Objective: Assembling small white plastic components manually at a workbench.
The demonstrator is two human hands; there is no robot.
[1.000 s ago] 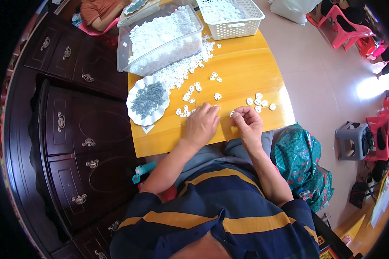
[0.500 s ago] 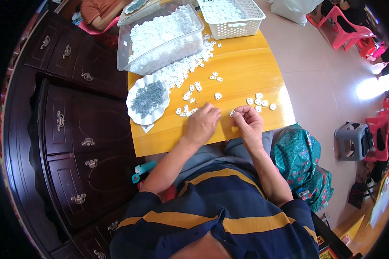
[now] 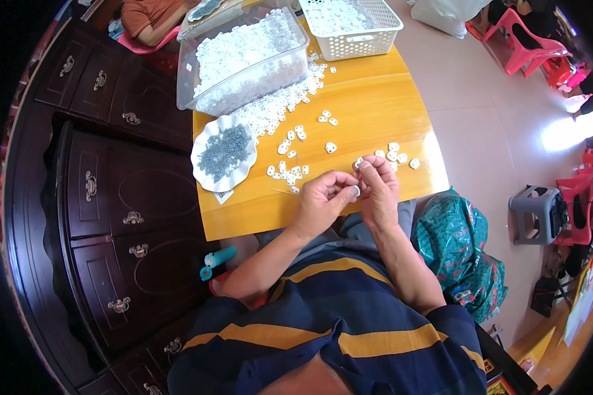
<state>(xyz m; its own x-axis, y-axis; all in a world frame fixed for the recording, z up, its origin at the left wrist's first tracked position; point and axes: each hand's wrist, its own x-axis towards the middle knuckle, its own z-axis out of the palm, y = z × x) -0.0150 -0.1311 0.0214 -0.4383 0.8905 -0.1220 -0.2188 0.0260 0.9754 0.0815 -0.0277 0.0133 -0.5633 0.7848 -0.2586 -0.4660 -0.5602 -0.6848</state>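
Just above the table's near edge, my two hands are close together. Thumb and fingertips of my right hand (image 3: 381, 194) pinch a small white plastic piece (image 3: 358, 162) with dark holes. My left hand (image 3: 321, 203) is closed in a pinch beside it; whatever lies between its fingertips is too small to make out. Left of my hands lies a loose group of similar white pieces (image 3: 291, 175). A single white piece (image 3: 331, 148) sits beyond them, and another cluster (image 3: 393, 156) rests past my right hand. A wavy-rimmed white dish (image 3: 201, 174) holds many tiny dark grey parts (image 3: 224, 152).
A clear plastic bin (image 3: 244, 91) heaped with white pieces stands at the far left of the yellow table (image 3: 382, 92), beside a cream basket (image 3: 359, 46). More pieces spill along the bin. Dark cabinets (image 3: 92, 197) flank the left; a green bag (image 3: 451, 230) is right. Another person (image 3: 148, 20) sits beyond.
My left hand has moved right from the loose pieces to meet my right hand. The white piece in my right fingers has risen slightly away from me.
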